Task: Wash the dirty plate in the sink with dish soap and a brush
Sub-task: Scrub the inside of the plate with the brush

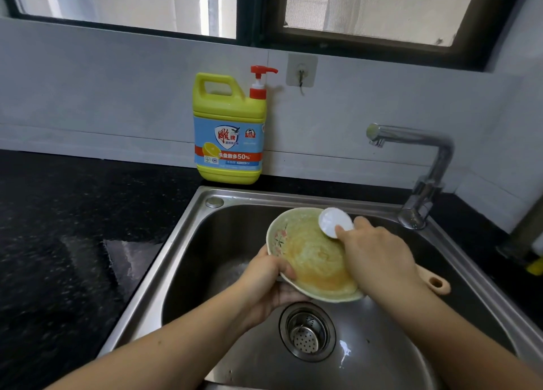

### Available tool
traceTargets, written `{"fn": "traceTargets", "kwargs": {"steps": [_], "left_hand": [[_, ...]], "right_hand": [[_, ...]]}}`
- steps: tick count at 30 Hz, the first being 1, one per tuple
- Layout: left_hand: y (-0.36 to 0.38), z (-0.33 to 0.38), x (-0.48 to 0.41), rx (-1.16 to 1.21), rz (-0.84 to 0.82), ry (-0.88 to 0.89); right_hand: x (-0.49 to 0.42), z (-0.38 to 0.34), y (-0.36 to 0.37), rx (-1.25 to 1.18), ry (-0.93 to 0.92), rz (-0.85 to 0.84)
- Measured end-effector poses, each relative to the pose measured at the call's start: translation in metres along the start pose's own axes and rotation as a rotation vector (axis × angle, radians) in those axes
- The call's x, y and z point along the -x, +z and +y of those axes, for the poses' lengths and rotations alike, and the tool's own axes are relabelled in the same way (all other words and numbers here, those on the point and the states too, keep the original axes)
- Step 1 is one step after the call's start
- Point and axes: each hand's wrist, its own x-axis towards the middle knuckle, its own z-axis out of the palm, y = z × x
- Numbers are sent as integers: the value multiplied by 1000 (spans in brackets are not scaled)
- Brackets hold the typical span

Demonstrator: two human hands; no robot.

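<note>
We see the left hand (264,284) gripping the plate (311,257) at its 8 o'clock rim, thumb curled over the inner face and fingers spread beneath. The right hand (373,254) is closed round the brush (335,223). Its round white head lies against the plate at about 1 o'clock, and the pale handle end (437,282), pierced by a hole, juts out past the wrist toward 4 o'clock.

The plate is pale green with a small flower motif on the rim near 9 o'clock. It is held tilted above the basin of the sink (182,243), and a yellow-orange film covers most of its inner face. At 6 o'clock from the plate, on the basin floor, we note the drain strainer (307,332).

At 2 o'clock from the basin stands the chrome faucet (426,166), its spout pointing toward 9 o'clock. At 11 o'clock, on the black speckled countertop (73,228) against the wall, stands the dish soap bottle (229,131), yellow with a red pump (260,81). Its blue label carries a shield with the characters 雕牌, a picture of a cut citrus fruit, and a red band ending in "50%"; the smaller print we cannot read.

Just past the pump at 2 o'clock, an adhesive hook (301,72) is stuck to the wall. A dark-framed window (252,13) spans 12 o'clock.
</note>
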Motion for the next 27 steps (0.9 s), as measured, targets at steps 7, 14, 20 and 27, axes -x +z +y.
{"fn": "traceTargets", "kwargs": {"steps": [7, 14, 20, 27], "left_hand": [[-2, -4, -1, -5, -52, -30], [-5, -2, -3, 20, -62, -16], [-1, -2, -2, -16, -20, -14], [-7, 0, -5, -31, 118, 114]], "right_hand": [[3, -17, 3, -374, -218, -96], [3, -18, -2, -353, -247, -66], [-6, 9, 2, -50, -51, 5], [-7, 24, -21, -6, -31, -314]]}}
